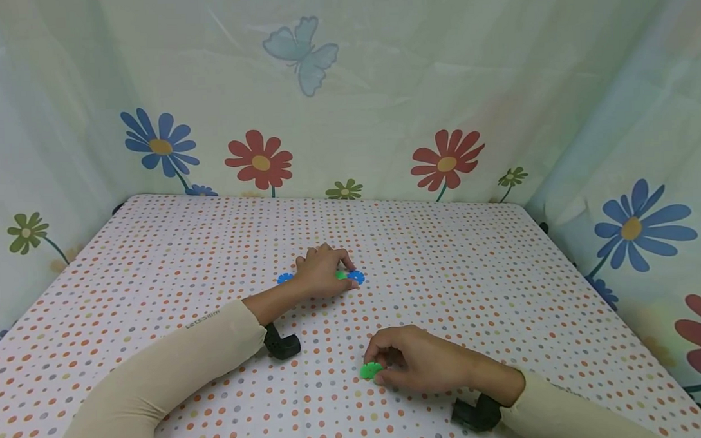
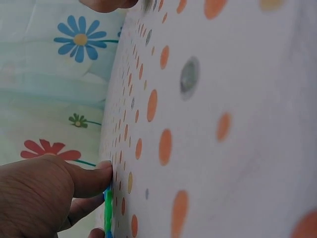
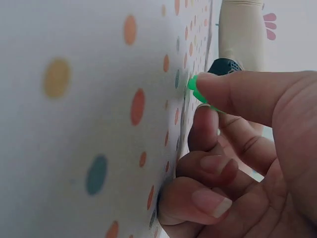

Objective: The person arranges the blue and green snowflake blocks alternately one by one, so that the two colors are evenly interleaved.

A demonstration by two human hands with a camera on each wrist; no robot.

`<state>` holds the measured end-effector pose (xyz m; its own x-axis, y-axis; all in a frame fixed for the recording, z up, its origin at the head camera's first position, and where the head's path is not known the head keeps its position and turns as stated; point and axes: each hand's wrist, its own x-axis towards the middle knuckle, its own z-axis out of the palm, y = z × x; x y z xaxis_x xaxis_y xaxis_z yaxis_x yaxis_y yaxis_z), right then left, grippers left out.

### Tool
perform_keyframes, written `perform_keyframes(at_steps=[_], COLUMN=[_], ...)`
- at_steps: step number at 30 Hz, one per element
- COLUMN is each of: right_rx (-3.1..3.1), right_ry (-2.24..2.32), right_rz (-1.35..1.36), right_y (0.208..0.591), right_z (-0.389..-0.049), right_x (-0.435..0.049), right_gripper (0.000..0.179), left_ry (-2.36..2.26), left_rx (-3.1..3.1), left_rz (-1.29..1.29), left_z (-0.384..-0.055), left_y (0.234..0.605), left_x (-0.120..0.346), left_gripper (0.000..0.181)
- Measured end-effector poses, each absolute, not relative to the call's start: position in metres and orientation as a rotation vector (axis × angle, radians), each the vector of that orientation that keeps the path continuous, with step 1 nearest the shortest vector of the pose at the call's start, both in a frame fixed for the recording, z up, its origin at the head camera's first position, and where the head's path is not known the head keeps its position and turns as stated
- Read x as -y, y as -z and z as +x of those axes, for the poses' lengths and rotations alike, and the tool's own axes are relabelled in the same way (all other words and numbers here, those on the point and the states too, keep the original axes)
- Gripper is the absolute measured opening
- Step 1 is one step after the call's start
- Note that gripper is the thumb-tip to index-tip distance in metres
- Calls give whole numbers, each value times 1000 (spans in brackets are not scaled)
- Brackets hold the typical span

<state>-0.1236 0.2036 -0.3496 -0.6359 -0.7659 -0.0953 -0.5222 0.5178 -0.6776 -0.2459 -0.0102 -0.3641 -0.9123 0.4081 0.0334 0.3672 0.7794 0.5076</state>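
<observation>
A row of flat plastic notched discs lies on the dotted table, partly hidden under my left hand (image 1: pixel 322 273). At its right end is a blue notched disc (image 1: pixel 357 277), held at its edges by the thumb and index finger. Beside it a green notched disc (image 1: pixel 341 275) shows between the fingers, and another blue disc (image 1: pixel 285 278) sticks out left of the wrist. The left wrist view catches the row edge-on, as a thin green strip (image 2: pixel 108 210) under the fingers. Nearer the front, my right hand (image 1: pixel 422 360) pinches a separate green notched disc (image 1: pixel 370 371) between thumb and fingers, close over the table.
White cloth with coloured dots covers the table (image 1: pixel 212 243). A pale curtain (image 1: pixel 368 70) with printed flowers and a butterfly hangs along its back and sides. Black wrist cameras sit under the left wrist (image 1: pixel 282 344) and the right wrist (image 1: pixel 477 413).
</observation>
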Motion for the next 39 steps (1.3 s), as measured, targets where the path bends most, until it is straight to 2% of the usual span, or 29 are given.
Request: perform_keyframes(at_steps=[10,26,39], right_rx=[-2332,-2425,-2392], right_ry=[897,808,810], right_rz=[-942,-1025,-1084], right_y=[347,347,347], right_z=[-125,-120,-122], right_x=[-201,-198,-196], right_gripper=[31,23,26], left_ry=[-791,-795,-801], left_rx=[-2886,-2879,-2886], left_rz=[627,624,622], left_z=[-246,-246,-245], left_y=[364,363,363], left_x=[9,9,9], left_gripper=[28,28,28])
